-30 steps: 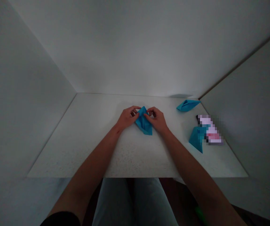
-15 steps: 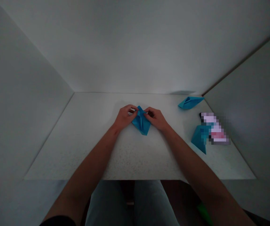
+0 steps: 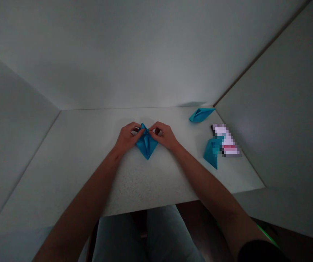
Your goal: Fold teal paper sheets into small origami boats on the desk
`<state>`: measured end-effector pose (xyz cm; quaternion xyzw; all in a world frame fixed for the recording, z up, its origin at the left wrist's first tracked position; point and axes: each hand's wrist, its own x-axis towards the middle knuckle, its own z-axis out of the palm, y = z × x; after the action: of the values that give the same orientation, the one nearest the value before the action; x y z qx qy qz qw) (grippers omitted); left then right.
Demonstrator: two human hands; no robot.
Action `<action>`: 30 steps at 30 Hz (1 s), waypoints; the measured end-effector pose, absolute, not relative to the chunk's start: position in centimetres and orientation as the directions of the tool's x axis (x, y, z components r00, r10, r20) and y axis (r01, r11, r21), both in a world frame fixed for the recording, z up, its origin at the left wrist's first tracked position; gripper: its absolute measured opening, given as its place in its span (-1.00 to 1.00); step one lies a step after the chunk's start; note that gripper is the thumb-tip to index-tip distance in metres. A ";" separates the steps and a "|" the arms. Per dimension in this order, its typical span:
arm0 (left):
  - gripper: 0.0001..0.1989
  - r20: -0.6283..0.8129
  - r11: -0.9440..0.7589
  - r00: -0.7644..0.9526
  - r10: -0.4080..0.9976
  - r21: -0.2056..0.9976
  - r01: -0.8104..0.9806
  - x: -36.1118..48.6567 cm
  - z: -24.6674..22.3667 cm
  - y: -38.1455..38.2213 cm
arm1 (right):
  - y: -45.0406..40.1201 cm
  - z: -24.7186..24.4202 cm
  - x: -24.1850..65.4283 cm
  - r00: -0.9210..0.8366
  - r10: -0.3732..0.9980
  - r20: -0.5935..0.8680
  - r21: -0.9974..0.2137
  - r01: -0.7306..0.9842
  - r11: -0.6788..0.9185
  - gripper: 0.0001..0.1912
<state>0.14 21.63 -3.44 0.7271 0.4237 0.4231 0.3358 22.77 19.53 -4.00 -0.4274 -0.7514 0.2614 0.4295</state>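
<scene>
Between my hands is a piece of folded blue paper, its lower corner pointing toward me and a smaller tip sticking up at the top. My left hand pinches its upper left side between thumb and fingers. On the upper right side, my right hand grips the paper in the same way. Both thumbs lie close together near the top of the middle fold. The fingers behind the paper are partly hidden.
A folded blue paper boat lies at the back right of the white table. Nearer me, another folded blue paper piece overlaps a blurred-out phone-like object. White walls close in the back and both sides.
My view has turned, so the table appears shifted left and tilted. The paper's lower corner now points more squarely toward me, and its sides look more even. Both hands keep their hold.
</scene>
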 end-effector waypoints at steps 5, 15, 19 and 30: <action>-0.74 0.258 -0.273 0.117 0.959 0.951 0.143 0.3 -3.6 22.1 | 19.9 -4.1 22.6 -0.367 0.858 0.360 -0.717 0.479 0.506 -0.39; -0.71 0.142 -0.149 -0.069 0.987 0.983 -0.107 0.1 -3.5 23.2 | 20.6 -4.8 22.7 -0.260 0.924 0.279 -0.856 0.368 0.362 -0.61; -0.58 0.256 -0.255 -0.057 0.965 0.967 0.022 0.5 -3.8 22.4 | 20.4 -4.5 22.7 -0.109 0.934 0.341 -0.864 0.355 0.357 -0.60; -0.71 0.272 -0.302 0.134 0.953 0.877 0.374 0.8 -4.1 21.3 | 19.1 -3.9 22.4 0.003 0.859 0.513 -0.800 0.364 0.477 -0.66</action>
<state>0.83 21.34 -4.15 0.6768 0.4901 0.4393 0.3297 22.36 19.15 -3.93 -0.4575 -0.6680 0.2289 0.5405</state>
